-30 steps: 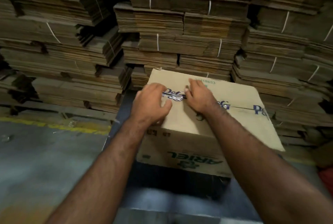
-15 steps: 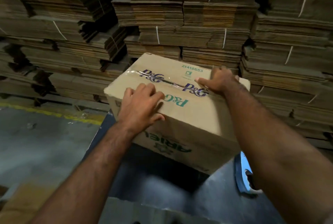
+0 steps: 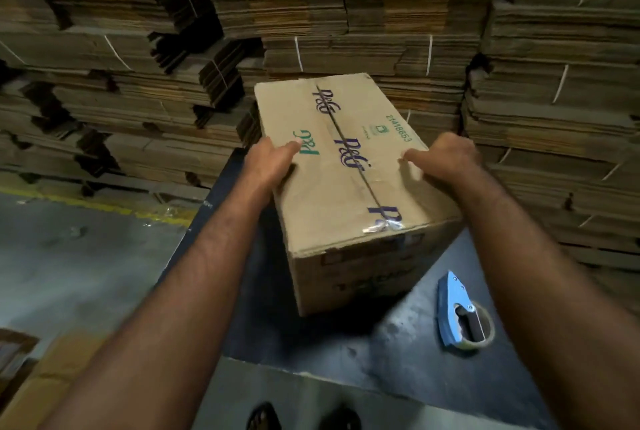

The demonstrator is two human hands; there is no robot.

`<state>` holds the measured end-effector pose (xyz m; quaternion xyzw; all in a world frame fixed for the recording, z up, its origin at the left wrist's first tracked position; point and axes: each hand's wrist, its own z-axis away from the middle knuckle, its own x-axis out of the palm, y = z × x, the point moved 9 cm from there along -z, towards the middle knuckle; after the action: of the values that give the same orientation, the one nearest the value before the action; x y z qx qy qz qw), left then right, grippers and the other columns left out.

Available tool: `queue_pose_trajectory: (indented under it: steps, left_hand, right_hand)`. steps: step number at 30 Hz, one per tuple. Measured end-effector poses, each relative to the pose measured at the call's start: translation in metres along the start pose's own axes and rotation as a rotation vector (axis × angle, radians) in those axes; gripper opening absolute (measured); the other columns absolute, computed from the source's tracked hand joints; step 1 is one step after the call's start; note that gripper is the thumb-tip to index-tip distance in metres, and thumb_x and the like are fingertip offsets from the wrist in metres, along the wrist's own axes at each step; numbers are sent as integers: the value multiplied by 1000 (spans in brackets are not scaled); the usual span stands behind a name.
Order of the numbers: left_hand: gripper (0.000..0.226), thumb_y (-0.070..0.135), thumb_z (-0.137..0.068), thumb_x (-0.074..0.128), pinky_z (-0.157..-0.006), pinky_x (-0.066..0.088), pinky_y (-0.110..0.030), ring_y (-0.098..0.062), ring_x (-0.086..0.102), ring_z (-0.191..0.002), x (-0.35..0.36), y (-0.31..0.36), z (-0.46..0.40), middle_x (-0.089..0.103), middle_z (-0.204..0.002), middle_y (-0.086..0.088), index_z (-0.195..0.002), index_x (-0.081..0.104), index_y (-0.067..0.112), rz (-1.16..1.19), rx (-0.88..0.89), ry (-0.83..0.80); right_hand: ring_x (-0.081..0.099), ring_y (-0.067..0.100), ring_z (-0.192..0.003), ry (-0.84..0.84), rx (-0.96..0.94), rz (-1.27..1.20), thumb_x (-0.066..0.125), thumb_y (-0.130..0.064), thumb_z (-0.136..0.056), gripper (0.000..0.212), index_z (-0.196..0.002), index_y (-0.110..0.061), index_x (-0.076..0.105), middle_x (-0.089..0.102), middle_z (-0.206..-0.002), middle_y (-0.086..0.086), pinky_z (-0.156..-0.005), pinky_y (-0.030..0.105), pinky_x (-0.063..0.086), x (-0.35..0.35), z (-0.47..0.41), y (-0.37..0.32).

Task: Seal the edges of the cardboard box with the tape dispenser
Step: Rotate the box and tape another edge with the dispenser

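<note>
A closed brown cardboard box [image 3: 349, 187] with P&G print stands on a dark table [image 3: 381, 343], one short end facing me. Clear tape runs along its top centre seam and folds over the near edge. My left hand [image 3: 270, 163] grips the box's left top edge, thumb on the lid. On the right top edge my right hand [image 3: 443, 161] holds the box, fingers curled over the side. A blue tape dispenser [image 3: 460, 315] lies on the table to the right of the box, untouched.
Tall stacks of bundled flat cardboard [image 3: 329, 14] fill the background close behind the table. Grey floor with a yellow line [image 3: 86, 201] lies to the left. Flat cardboard [image 3: 38, 377] rests at the lower left. My feet show below the table edge.
I have turned the box about a quarter turn, so the taped seam now runs away from me. Both hands shifted from the lid to opposite side edges. The dispenser has come into view.
</note>
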<state>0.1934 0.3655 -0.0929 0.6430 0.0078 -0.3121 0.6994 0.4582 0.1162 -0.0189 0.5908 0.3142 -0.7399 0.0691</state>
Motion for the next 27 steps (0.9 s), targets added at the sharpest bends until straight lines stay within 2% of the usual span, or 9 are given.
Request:
queue_pose_trajectory:
  steps: [3,4,7,10,16,20,24,26,27]
  left_hand:
    - [72,58,-49,70,-98,54,-41,-20,69,-102,7,33,-4,74,-111,-1,-108,69,18,-160,67,-105]
    - [65,54,-54,73,-98,54,-41,-22,68,-103,9,45,6,72,-113,-2,-108,66,20,-231,89,-133]
    - [54,35,-83,74,-102,49,-41,-28,61,-116,16,72,38,64,-127,-8,-131,57,15,-414,179,-142]
    - [61,36,-90,69,-104,46,-42,-32,55,-124,15,73,55,57,-138,-13,-142,47,12,-499,202,-105]
    - [80,51,-77,73,-106,46,-46,-22,57,-121,-16,21,86,57,-139,0,-147,40,30,-226,98,-154]
    - [59,55,-85,67,-99,52,-46,-18,60,-113,-24,-3,108,61,-127,5,-137,50,33,-110,98,-143]
    - [50,59,-87,62,-97,52,-49,-15,61,-110,-29,-23,128,61,-123,9,-133,50,43,-23,91,-147]
    - [50,57,-90,60,-98,52,-50,-17,60,-112,-33,-26,139,61,-127,6,-136,49,41,-35,97,-153]
    - [52,55,-92,58,-99,50,-49,-19,59,-115,-35,-24,145,60,-131,3,-140,47,37,-89,122,-146]
  right_hand:
    - [62,27,-85,33,66,-38,61,-68,-73,53,-82,-15,65,67,-87,4,-81,39,53,8,27,23]
    - [62,28,-88,51,80,-47,60,-68,-72,53,-84,-17,63,67,-92,4,-83,41,53,11,35,28]
    - [59,30,-107,39,85,-190,63,-63,-74,64,-117,-16,55,61,-118,7,-87,38,50,25,52,38]
    - [54,28,-119,-7,14,-375,64,-54,-84,68,-134,-12,44,55,-132,8,-87,29,42,40,64,34]
    - [54,24,-119,-27,11,-560,63,-51,-87,64,-136,-17,39,55,-134,4,-98,37,47,46,73,34]
    - [54,23,-122,-41,-2,-576,63,-52,-88,67,-140,-18,38,56,-135,1,-101,37,45,48,83,34]
    - [53,24,-122,-53,6,-553,61,-51,-91,70,-145,-17,32,55,-137,1,-98,33,42,52,116,36]
    - [51,27,-125,-16,12,-462,57,-53,-91,74,-148,-13,29,51,-142,6,-97,34,42,53,138,37]
    - [46,29,-130,40,10,-342,55,-55,-92,80,-151,-11,24,45,-147,9,-100,37,41,48,150,37]
